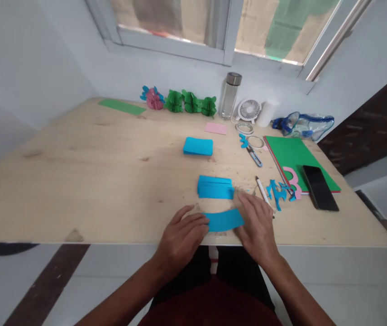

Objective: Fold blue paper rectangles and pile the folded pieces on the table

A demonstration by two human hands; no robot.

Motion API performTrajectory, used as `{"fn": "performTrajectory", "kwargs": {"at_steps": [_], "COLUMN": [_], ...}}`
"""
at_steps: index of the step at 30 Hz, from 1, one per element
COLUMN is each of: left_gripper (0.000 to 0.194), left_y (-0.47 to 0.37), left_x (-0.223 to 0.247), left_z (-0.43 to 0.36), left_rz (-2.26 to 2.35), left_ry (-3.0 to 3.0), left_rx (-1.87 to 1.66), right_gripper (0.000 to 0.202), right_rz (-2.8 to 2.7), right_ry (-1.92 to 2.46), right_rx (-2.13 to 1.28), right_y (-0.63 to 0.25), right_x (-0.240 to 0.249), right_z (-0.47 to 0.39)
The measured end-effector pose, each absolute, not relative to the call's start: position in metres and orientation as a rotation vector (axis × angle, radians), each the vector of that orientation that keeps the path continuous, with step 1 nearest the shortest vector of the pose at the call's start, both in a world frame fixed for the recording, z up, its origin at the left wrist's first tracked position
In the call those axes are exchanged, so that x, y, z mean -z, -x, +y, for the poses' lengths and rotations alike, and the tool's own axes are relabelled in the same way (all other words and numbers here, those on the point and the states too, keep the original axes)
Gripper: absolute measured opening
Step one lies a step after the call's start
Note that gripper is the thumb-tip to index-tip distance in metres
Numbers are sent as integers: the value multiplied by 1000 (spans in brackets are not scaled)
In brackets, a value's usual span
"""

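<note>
Your left hand and right hand each have a closed grip on an end of the blue strip, by the near edge of the bench; blue cards lie just to its far side

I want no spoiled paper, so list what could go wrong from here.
The blue strip between the left hand and the right hand is curved; pressing its ends together might crease it. The right hand is close to the staggered blue stack, so it could nudge those pieces further apart. The white pen lies beside that hand and might roll if bumped.
</note>
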State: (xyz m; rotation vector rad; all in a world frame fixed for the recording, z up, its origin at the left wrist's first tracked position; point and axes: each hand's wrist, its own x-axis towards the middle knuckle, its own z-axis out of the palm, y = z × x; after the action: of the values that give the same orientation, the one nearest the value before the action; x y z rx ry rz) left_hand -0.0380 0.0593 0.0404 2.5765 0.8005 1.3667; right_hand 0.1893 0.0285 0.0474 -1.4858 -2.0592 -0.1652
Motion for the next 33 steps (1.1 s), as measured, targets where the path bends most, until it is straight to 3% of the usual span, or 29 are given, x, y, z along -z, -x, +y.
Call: {"fn": "performTrajectory", "kwargs": {"at_steps": [2,7,10,19,27,33], "left_gripper": [15,15,13,10,27,33], "left_y": [36,35,35,29,23,17], "left_x": [-35,-32,-34,-35,-19,-3], "left_z": [50,42,44,44,16,1], "left_rz": [804,830,925,1095,1243,1189], "left_ry": [-2575,-2528,-2414,-2281,-2520,-2705], "left_rx": [-1323,-1227,-1206,-1205,-1314,-1068], "right_gripper": [57,22,13,17,23,21], "right_rz": [-2164,-2222,-2155,-1942,-1970,-2012], "right_ry": [1446,1366,1407,1564,1673,1686], "right_rx": [58,-84,-160,-257,-129,-59], "right_y": [-191,-189,-188,-182,-174,-172], "right_x": [-47,-45,-46,-47,-43,-45], "right_z": [15,6,10,7,7,12]}}
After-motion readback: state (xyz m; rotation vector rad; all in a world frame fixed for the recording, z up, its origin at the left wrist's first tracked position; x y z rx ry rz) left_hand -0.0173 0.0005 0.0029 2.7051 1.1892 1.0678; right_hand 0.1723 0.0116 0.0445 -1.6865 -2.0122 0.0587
